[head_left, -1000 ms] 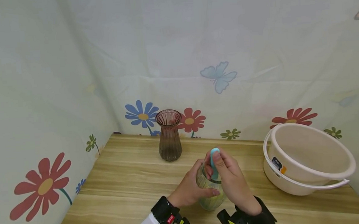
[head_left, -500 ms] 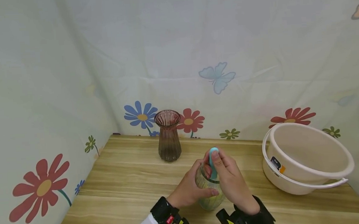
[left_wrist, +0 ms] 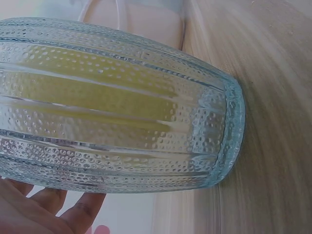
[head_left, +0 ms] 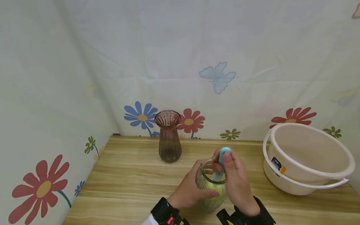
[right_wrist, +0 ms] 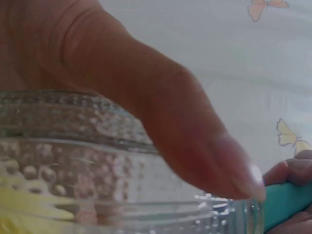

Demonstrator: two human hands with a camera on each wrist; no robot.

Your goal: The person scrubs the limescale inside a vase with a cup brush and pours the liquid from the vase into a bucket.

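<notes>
My left hand (head_left: 190,191) grips the side of a clear, dimpled glass vase (head_left: 210,203), its thumb across the front. In the left wrist view, a yellow mass shows through the vase wall (left_wrist: 195,161), and fingers (left_wrist: 83,209) curl against the lower side. My right hand (head_left: 239,187) holds the turquoise handle of a bottle brush (head_left: 223,155) at the vase's mouth; the handle leans right. That handle also appears at the rim in the right wrist view, behind the large thumb (right_wrist: 146,92) lying on the glass. Whether the vase base touches the table cannot be told.
A purple-brown glass vase (head_left: 169,140) stands upright at the back of the wooden table (head_left: 125,183). On the right is a pale pink bucket (head_left: 289,183), its handle hanging at the front. Flower-printed curtains (head_left: 243,99) enclose the back and sides.
My right hand has shifted a little right and tipped the brush handle from near upright to leaning right. More of the vase mouth now shows. My left hand and the vase hold almost still.
</notes>
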